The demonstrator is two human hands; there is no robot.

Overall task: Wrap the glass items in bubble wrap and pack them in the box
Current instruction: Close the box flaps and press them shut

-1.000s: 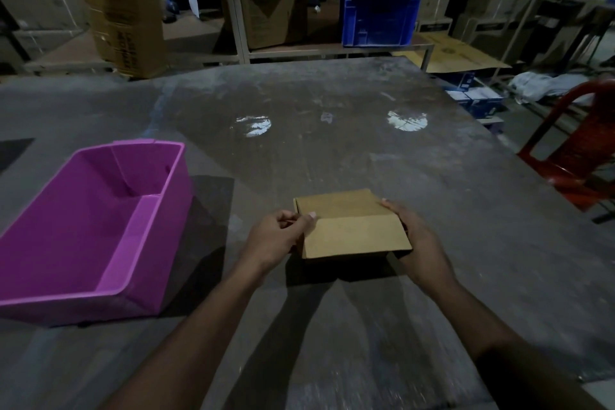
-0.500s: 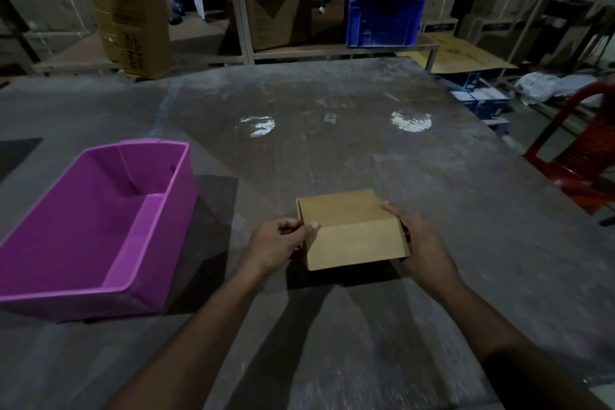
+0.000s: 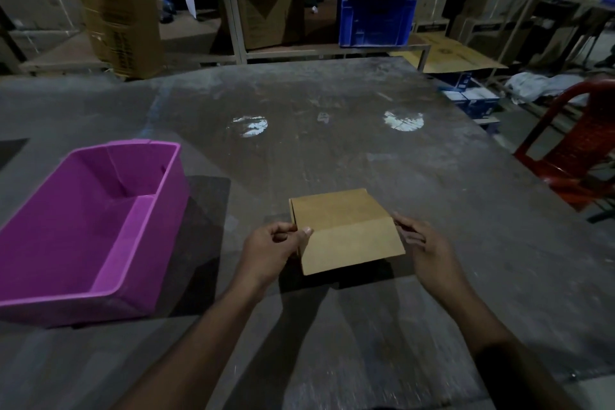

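Small brown cardboard box [image 3: 346, 230], closed, near edge tilted up off table, center-front, held at both sides

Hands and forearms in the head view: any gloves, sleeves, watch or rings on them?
Both the left hand and the right hand are bare, with no gloves. No watch, band or ring shows. The forearms are uncovered down to the frame's bottom edge; the light is dim, so fine marks cannot be told.

Dim indoor scene, lit from overhead.
Two glare patches shine on the desk [image 3: 332, 150] beyond the hands, whose shadows fall toward the camera; edges bow and blur slightly.
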